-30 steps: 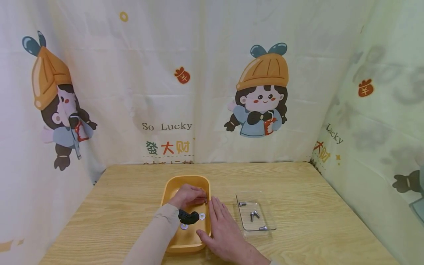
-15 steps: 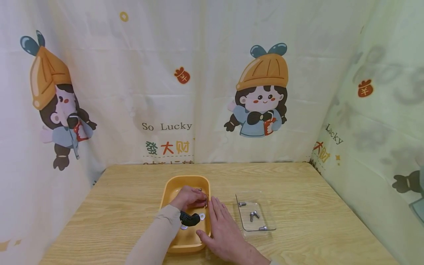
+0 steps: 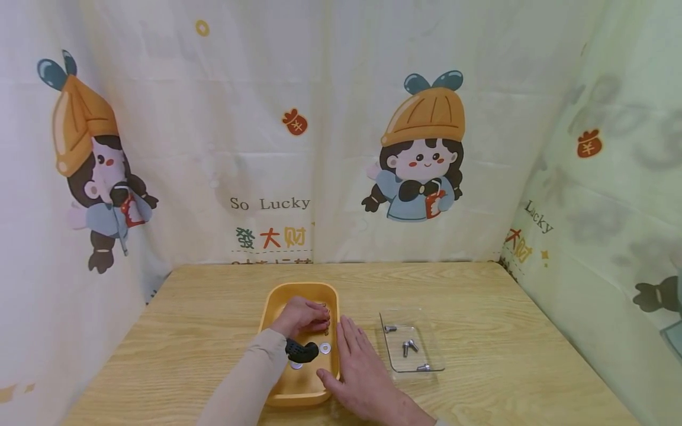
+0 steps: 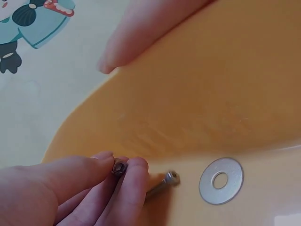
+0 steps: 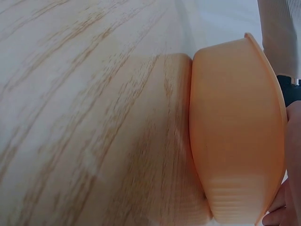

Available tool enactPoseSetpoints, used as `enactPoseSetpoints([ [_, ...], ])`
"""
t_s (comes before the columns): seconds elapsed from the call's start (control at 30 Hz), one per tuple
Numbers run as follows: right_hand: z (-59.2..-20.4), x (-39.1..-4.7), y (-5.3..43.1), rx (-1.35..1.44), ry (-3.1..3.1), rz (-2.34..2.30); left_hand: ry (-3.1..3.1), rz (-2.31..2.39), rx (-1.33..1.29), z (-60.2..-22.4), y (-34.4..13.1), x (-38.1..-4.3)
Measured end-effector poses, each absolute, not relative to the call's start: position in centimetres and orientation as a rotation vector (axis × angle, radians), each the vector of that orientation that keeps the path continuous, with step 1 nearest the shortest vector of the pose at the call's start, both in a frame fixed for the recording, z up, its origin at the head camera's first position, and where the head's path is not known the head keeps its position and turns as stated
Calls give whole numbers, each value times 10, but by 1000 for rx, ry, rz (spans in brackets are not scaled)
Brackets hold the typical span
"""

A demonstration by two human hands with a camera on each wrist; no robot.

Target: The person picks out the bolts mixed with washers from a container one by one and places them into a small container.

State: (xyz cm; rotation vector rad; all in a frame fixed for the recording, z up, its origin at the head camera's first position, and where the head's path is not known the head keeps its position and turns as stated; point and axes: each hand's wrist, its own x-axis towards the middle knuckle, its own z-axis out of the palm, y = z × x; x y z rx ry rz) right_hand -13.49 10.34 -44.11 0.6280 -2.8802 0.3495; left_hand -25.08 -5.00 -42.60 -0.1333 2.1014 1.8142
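Left hand [image 3: 300,316] pinches a bolt [image 4: 119,167] inside the yellow bin [image 3: 301,397], near its right wall; judged light, rigid, slightly slippery, best held on the shank below the head. Right hand [image 3: 364,368] lies straight-fingered along the bin's right side, grasping nothing. Left wrist view resolves the bolt's socket and a loose bolt [image 4: 171,178] beside it in the bin; head view adds the clear tray [image 3: 410,372], right of the bin.

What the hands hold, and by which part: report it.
Left hand: a bolt, pinched at its socket-head end, the rest hidden. Right hand: no grip shows; its straight fingers lie along the orange tray.
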Motion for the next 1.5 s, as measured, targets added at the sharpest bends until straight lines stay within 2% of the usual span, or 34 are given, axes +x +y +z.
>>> enactPoseSetpoints([
  [0.7,-433,-136,116,607,-2843,339,1989,1902,-17,-409,-56,-253],
  [1.5,-423,-139,159,416,-2744,339,1965,1887,123,-383,-27,-247],
])
